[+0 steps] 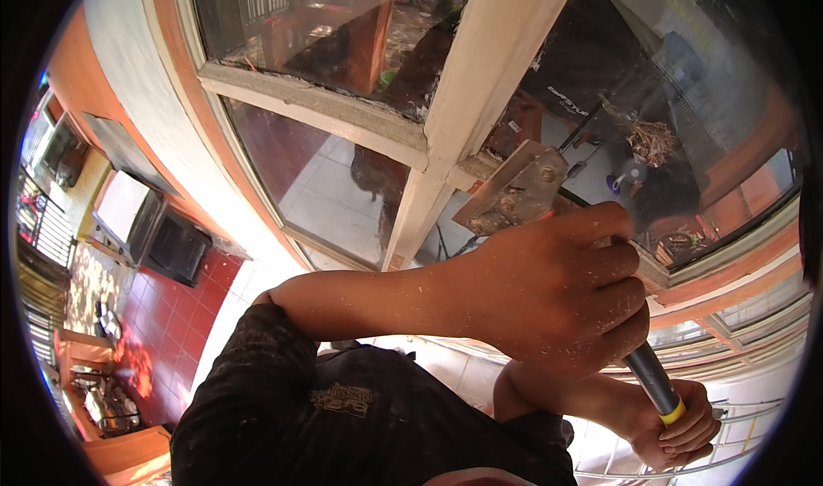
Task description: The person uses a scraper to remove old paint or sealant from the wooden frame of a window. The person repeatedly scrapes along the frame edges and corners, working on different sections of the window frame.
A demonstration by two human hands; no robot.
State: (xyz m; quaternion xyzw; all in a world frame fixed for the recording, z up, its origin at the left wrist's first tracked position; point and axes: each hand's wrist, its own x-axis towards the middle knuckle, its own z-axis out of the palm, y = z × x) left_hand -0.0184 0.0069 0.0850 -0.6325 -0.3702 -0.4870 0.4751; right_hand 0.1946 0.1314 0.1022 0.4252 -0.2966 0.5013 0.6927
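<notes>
A long-handled scraper (652, 378) with a black and yellow grip runs diagonally across the lower right. My left hand (566, 287) reaches over from the left and is wrapped around its shaft, with pale flecks on the skin. Lower down, beside the yellow band, my right hand (678, 425) grips the handle's end. The worn metal scraper head (524, 187), with bolts on it, lies over the cream wooden window frame (443, 145) near a crossing of bars. Whether its edge touches the wood I cannot tell. The horizontal bar (321, 100) shows rough, greyish patches.
Glass panes (334, 158) fill the frame, with reflections and dark items beyond. A dry twig bundle (651, 142) shows in the right pane. Red floor tiles (173, 306) and a black box (177, 248) are at left. White metal bars (617, 450) stand at lower right.
</notes>
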